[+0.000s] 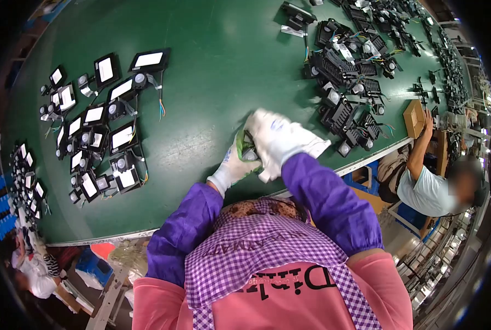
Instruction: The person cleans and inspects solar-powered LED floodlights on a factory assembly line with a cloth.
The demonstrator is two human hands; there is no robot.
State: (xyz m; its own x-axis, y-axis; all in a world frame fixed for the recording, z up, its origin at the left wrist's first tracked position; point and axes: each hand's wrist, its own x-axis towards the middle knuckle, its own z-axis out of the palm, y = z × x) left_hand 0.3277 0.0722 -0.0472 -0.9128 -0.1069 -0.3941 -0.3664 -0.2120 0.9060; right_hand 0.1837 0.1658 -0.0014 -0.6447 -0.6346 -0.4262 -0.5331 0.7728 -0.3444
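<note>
My left hand, in a white and green work glove, is closed around a small black floodlight with a rounded sensor, near the front edge of the table. Only part of that lamp shows between the hands. My right hand presses a white cloth over the lamp's right side. The cloth and glove blend together, so the right fingers are mostly hidden.
Floodlights with white panels lie in rows on the green table at left. A pile of black finned floodlights with loose wires spreads at right. Beyond it, a co-worker touches a cardboard box.
</note>
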